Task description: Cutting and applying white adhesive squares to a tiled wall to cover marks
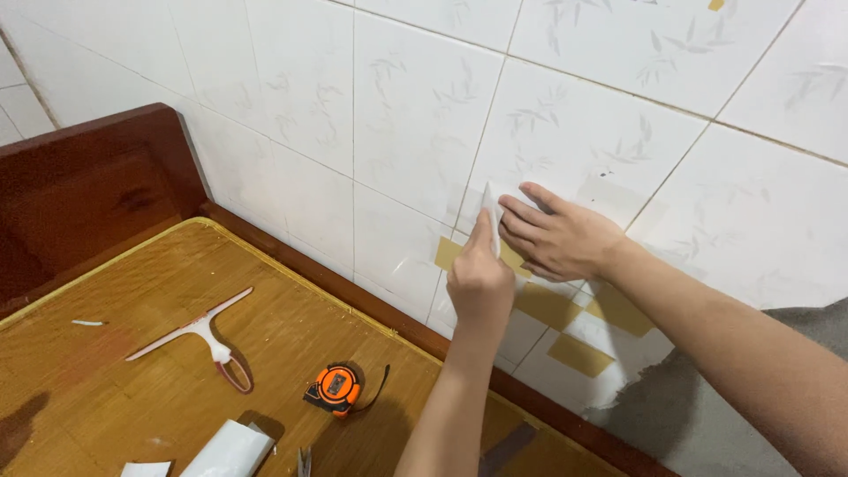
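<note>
Hands meet on the tiled wall (397, 115) above the wooden bed frame (97, 177) and bamboo mat (177, 291). Right hand (558, 237) lies flat, fingers spread, pressing the white sheet (609, 196) against the tile. Left hand (480, 281) is closed, pinching the sheet's loose edge (488, 216). Peeling works best slowly, kept close to the wall, while the flat hand smooths outward. Squeegee (199, 334) and orange tape measure (336, 386) lie well apart on the mat.

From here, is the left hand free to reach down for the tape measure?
Probably not right away: the left hand is gripping a white sheet against the wall. The path to the tape measure on the mat looks unobstructed.
</note>
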